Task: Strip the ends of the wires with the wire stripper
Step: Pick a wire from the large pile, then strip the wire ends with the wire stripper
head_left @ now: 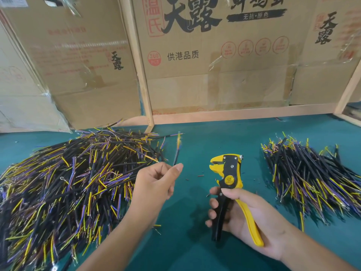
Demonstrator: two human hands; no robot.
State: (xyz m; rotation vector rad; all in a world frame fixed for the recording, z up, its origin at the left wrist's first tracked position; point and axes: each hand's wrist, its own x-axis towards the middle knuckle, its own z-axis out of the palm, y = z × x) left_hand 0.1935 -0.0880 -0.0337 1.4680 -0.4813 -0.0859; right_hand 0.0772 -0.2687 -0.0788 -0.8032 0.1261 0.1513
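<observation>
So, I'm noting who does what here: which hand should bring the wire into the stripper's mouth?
The left hand. It already pinches one wire, raised beside the wire stripper, which the right hand holds by its handles.

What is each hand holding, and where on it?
Left hand pinches one wire at its lower end; right hand grips the wire stripper by its handles.
</observation>
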